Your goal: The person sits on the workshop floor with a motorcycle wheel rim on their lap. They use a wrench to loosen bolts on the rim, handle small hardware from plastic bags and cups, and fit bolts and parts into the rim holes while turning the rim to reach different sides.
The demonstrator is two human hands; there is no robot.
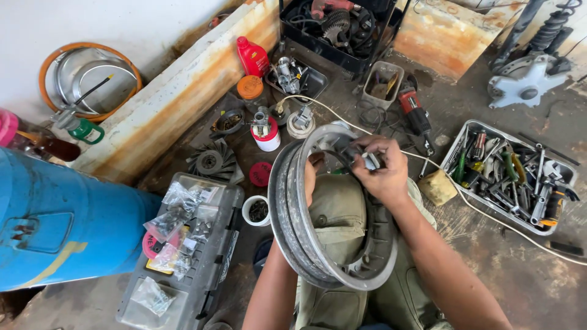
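Wheel rim (342,269), grey metal, upright on lap btwn knees, centre of view. Right hand (380,168) at rim's top edge, fingers pinched on small metal part (370,160); part too small to ID. Left hand (310,177) inside rim, mostly hidden by it; grip can't tell. Tight on all sides: parts organiser (183,263) just left, white cup (257,211) beside rim, tool tray (510,177) right, yellow sponge (438,187) near. Blue cylinder (55,220) cut off at left edge. Bare floor only lower right.
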